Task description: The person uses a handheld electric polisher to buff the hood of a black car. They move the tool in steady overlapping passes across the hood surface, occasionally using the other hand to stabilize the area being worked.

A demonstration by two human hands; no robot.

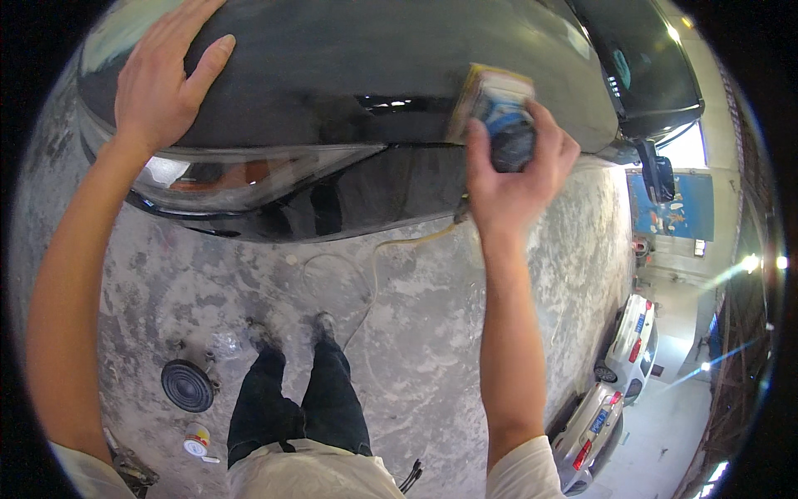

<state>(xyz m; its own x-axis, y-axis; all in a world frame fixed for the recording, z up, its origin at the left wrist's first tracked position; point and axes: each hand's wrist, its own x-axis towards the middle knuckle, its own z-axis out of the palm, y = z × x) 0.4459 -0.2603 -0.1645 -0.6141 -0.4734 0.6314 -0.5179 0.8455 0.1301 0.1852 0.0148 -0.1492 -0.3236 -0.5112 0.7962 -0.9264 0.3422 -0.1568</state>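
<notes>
A black car's hood [332, 58] spreads across the top of the view, its surface dull with hazy grey patches. My left hand [162, 91] lies flat on the hood's left part, above the headlight [258, 175], thumb apart from the fingers. Near the hood's lower right edge, my right hand [524, 175] is wrapped round a blue and black sander [509, 133]. The sander's pale rectangular pad is tilted against the panel and slightly blurred. Part of its underside is hidden.
A pale hose [416, 240] trails over the mottled grey floor [424, 333] near my feet. Behind me sit a round black stool [188, 386] and a small can [197, 439]. Two light-coloured cars [592, 428] stand at the right. The car's side mirror [657, 172] juts out at the upper right.
</notes>
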